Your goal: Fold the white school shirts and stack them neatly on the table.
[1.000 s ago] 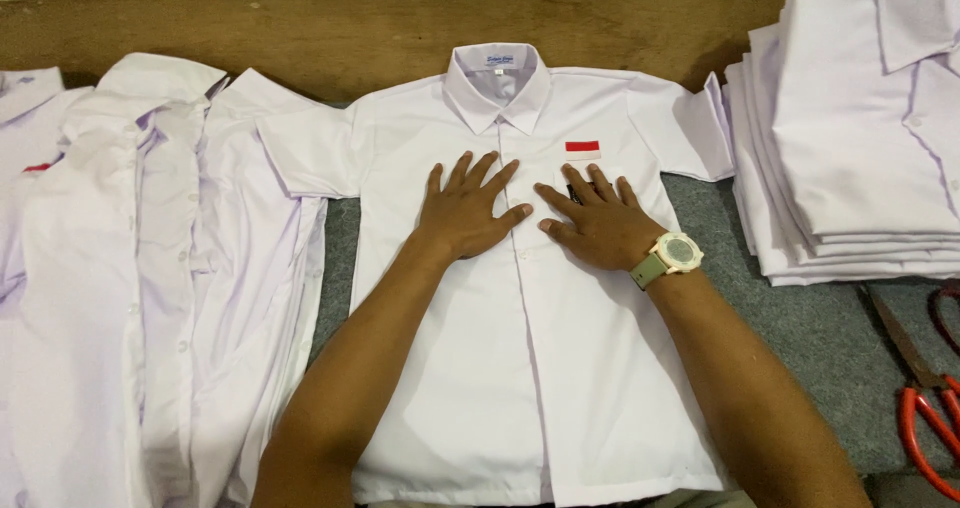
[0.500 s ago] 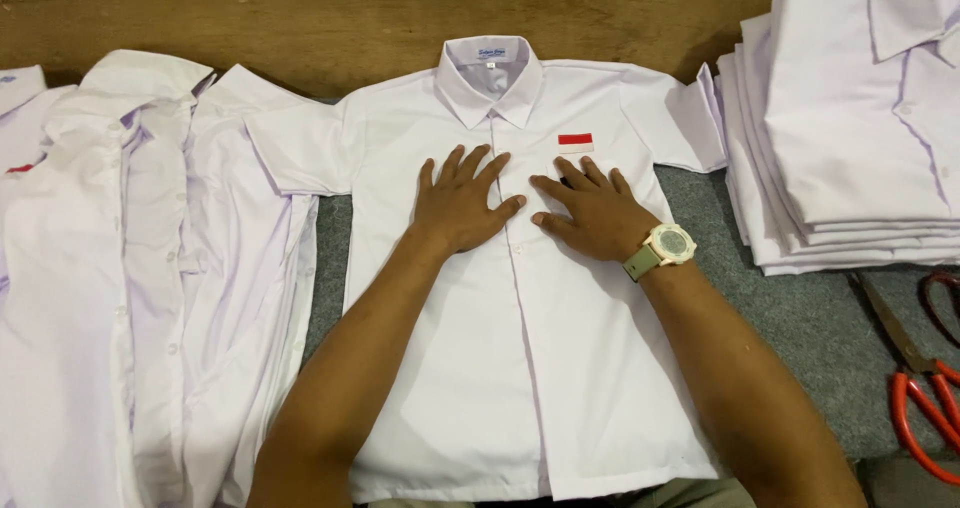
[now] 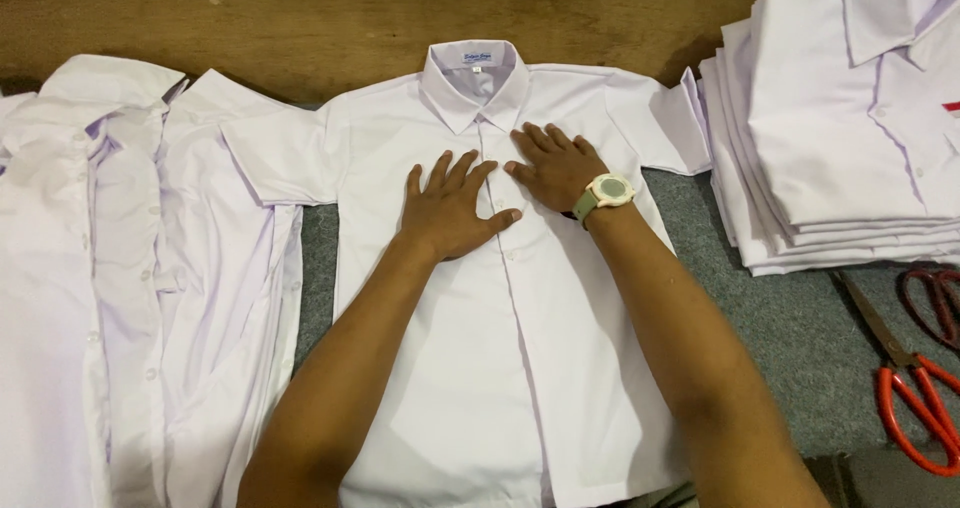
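A white short-sleeved shirt (image 3: 500, 348) lies face up and buttoned in the middle of the grey tabletop (image 3: 800, 338), its collar pointing away from the person and its 2 sleeves spread out to either side. Both hands rest flat on its chest. The left hand (image 3: 450, 208) lies palm down just left of the button line, fingers spread and pointing toward the collar; its grip is wide and holds nothing. The right hand (image 3: 555, 168) lies palm down just right of the button line, close under the collar, fingers splayed, grip likewise wide and empty. The thumbs of the 2 hands come near each other over the placket. A pale wristwatch (image 3: 605, 193) sits on the right wrist.

To the left, unfolded white shirts (image 3: 120, 268) lie overlapping, just beside the spread sleeve. To the right, a stack of folded white shirts (image 3: 850, 138) stands near the other sleeve. Red-handled scissors (image 3: 915, 378) lie on the tabletop below that stack. A brown wooden board (image 3: 300, 38) runs along the far edge behind the collar
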